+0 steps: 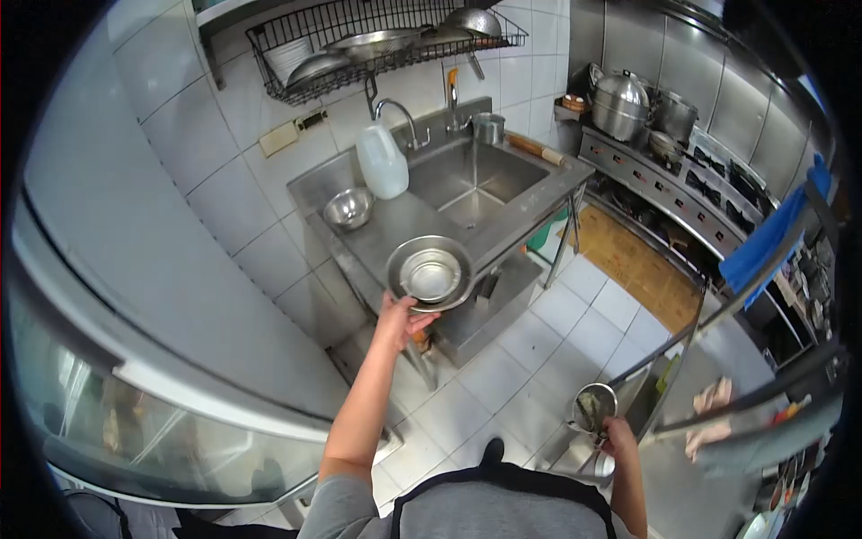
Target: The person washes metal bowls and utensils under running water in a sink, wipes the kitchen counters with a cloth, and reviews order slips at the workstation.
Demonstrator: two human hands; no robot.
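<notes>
My left hand (409, 319) grips the near rim of a metal bowl (395, 269), over the front edge of the steel counter. Smaller metal bowls (431, 275) are nested inside it. Low at the right, my right hand (618, 436) is closed on a small round metal container (595, 406) with something pale green inside. Behind the held bowls, another metal bowl (348, 208) and a whitish plastic jug (382, 162) stand on the counter (400, 220) beside the sink (476, 193).
A wire rack (386, 45) with pans hangs above the sink. The stove (664, 184) bears large pots (621, 106) at the right. A blue cloth (777, 234) hangs over a rail. A large rounded appliance (180, 269) stands at the left.
</notes>
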